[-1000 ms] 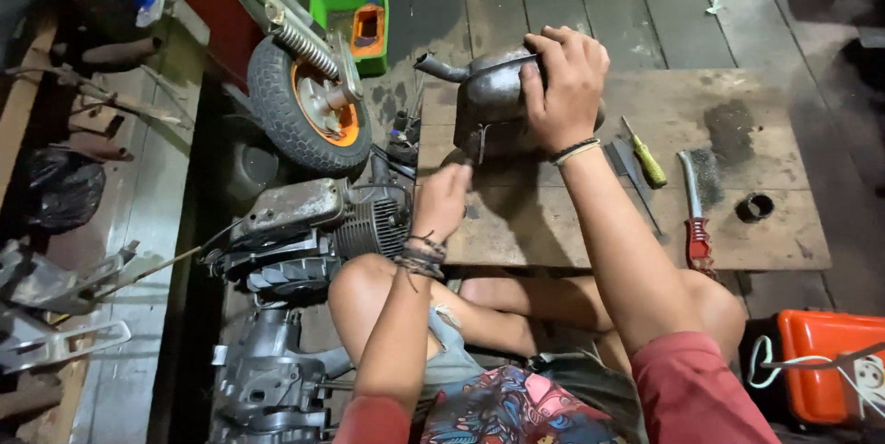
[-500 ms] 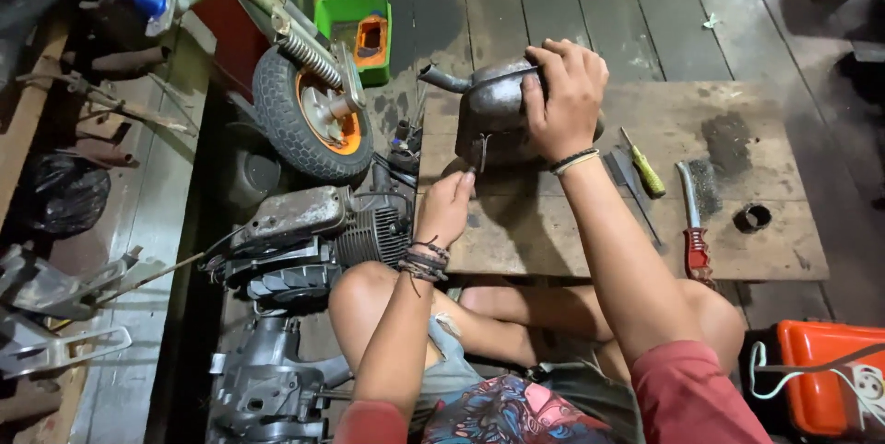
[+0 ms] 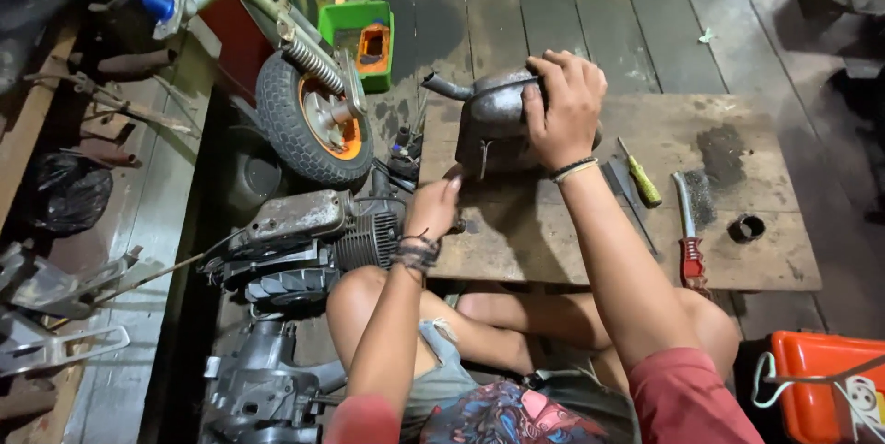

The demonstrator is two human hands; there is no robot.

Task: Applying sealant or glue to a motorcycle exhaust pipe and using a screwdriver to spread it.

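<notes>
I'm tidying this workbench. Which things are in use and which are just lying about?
In use: grey metal muffler, gripped by right hand; left hand beside it on wooden board.
Lying about: yellow screwdriver, red-handled wire brush, small wheel.

I saw bare board point(image 3: 553, 241) between my two hands, open for passing. To the right, a yellow-handled screwdriver point(image 3: 640, 178), a red-handled wire brush point(image 3: 688, 232) and a small black ring point(image 3: 746, 227) lay in the way. Left of the board, a small engine point(image 3: 309, 241) and a wheel point(image 3: 312, 121) crowded the edge.
</notes>
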